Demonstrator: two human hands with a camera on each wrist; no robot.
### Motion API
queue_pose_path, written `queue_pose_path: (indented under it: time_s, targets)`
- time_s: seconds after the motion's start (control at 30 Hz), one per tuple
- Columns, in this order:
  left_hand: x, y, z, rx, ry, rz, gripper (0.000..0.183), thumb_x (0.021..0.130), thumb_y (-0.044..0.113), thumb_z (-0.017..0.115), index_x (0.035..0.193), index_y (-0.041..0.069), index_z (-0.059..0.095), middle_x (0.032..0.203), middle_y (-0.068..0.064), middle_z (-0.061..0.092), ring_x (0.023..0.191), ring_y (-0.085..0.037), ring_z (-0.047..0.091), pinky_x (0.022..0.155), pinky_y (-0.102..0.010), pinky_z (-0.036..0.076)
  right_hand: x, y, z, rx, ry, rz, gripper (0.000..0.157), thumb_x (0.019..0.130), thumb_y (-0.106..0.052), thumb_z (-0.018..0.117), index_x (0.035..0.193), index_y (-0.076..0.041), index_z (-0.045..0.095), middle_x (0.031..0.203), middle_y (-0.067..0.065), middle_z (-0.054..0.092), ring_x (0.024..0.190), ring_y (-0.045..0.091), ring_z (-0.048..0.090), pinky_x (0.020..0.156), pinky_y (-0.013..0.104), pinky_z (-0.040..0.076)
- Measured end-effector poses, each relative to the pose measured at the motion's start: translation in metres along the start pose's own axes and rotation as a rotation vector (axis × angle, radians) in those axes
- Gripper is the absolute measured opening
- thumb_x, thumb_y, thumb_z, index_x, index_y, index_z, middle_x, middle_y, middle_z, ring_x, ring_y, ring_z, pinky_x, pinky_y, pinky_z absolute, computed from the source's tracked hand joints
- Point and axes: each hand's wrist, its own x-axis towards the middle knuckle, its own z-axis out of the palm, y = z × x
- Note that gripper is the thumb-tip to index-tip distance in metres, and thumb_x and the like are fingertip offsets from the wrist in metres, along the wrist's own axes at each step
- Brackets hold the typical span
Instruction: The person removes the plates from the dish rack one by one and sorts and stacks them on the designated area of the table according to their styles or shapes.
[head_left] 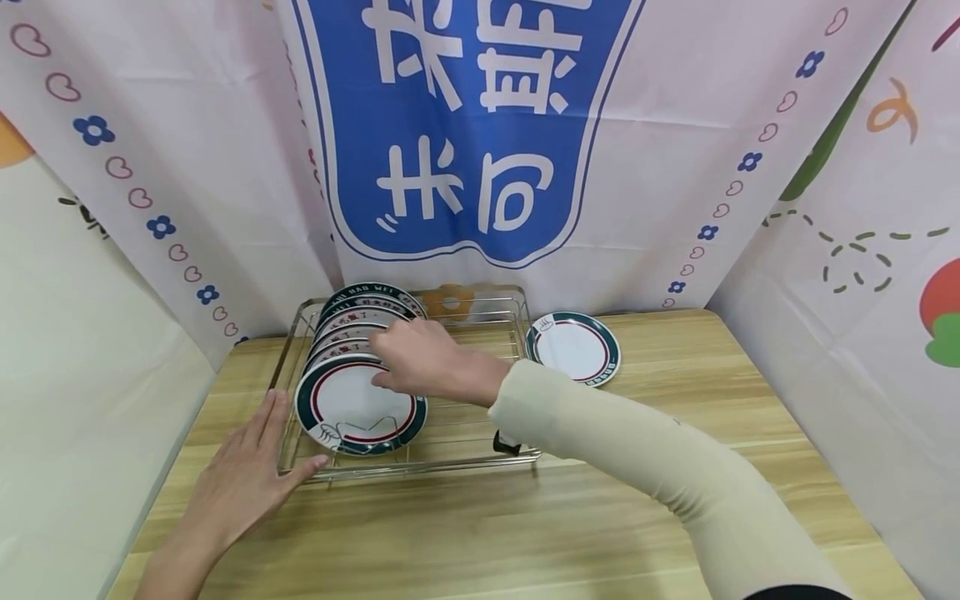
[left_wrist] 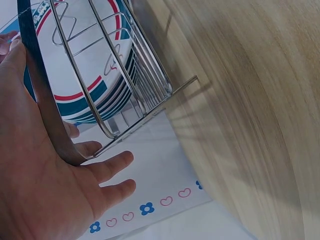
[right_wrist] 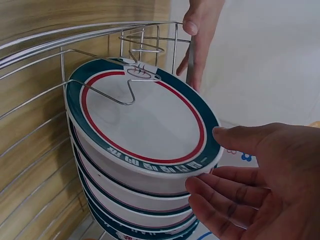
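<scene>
Several round plates stand upright in a row along the left part of a wire dish rack (head_left: 465, 461). The front plate (head_left: 363, 400) is white with a dark green rim and a red ring. My right hand (head_left: 423, 358) pinches its edge, thumb (right_wrist: 235, 137) on the face and fingers (right_wrist: 225, 200) round behind the rim. My left hand (head_left: 243, 471) rests at the rack's front left corner, its fingers fairly straight along the side bar (left_wrist: 42, 95) and its thumb by the front rail. Wire dividers cross in front of the plate's lower part.
Another green-rimmed plate (head_left: 576, 348) lies flat on the wooden table (head_left: 480, 542), just right of the rack. Printed cloth (head_left: 645, 208) hangs behind the table, and pale sheets (head_left: 847, 333) line both sides. A small black object (head_left: 507, 443) sits at the rack's front right.
</scene>
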Motion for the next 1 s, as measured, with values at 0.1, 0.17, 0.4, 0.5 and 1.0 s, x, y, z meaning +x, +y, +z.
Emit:
queue_pose_path:
  time_s: [0.1,0.17,0.4,0.5,1.0]
  targets:
    - [0.0,0.0,0.001,0.001,0.003,-0.002,0.113,0.098,0.068,0.061,0.171,0.006,0.0,0.173,-0.03,0.014,0.147,-0.06,0.031,0.114,-0.078,0.03,0.004,-0.002,0.006,-0.002,0.001,-0.002,0.027,0.099,-0.042,0.076,0.107,-0.016,0.074,0.076,-0.007,0.063,0.064,0.009,0.06,0.053,0.026,0.052]
    - [0.0,0.0,0.001,0.002,0.006,-0.002,0.113,0.098,0.068,0.062,0.171,0.006,0.001,0.173,-0.03,0.014,0.147,-0.06,0.032,0.113,-0.078,0.03,0.006,-0.003,0.009,-0.004,0.005,-0.001,0.026,0.099,-0.041,0.076,0.107,-0.016,0.074,0.077,-0.008,0.064,0.066,0.008,0.061,0.054,0.026,0.053]
    - [-0.001,0.001,0.002,0.001,0.001,-0.007,0.114,0.098,0.069,0.062,0.17,0.006,0.001,0.173,-0.03,0.014,0.146,-0.061,0.032,0.113,-0.078,0.03,0.012,-0.004,0.02,0.023,0.012,0.002,0.021,0.1,-0.035,0.075,0.108,-0.015,0.074,0.08,-0.007,0.065,0.069,0.008,0.061,0.057,0.026,0.054]
    - [-0.001,0.001,0.001,0.004,0.01,-0.003,0.113,0.098,0.068,0.062,0.171,0.006,0.001,0.173,-0.03,0.015,0.146,-0.061,0.033,0.113,-0.078,0.03,0.015,-0.005,0.025,0.036,0.003,-0.009,0.018,0.102,-0.031,0.073,0.106,-0.013,0.073,0.08,-0.006,0.065,0.066,0.009,0.06,0.057,0.024,0.053]
    - [0.0,0.001,0.0,-0.002,0.008,-0.007,0.114,0.098,0.068,0.062,0.17,0.005,0.001,0.174,-0.029,0.013,0.147,-0.06,0.031,0.113,-0.079,0.029,0.025,-0.006,0.037,0.075,-0.064,-0.05,0.02,0.104,-0.012,0.065,0.123,-0.011,0.073,0.098,-0.002,0.073,0.088,0.01,0.069,0.073,0.021,0.058]
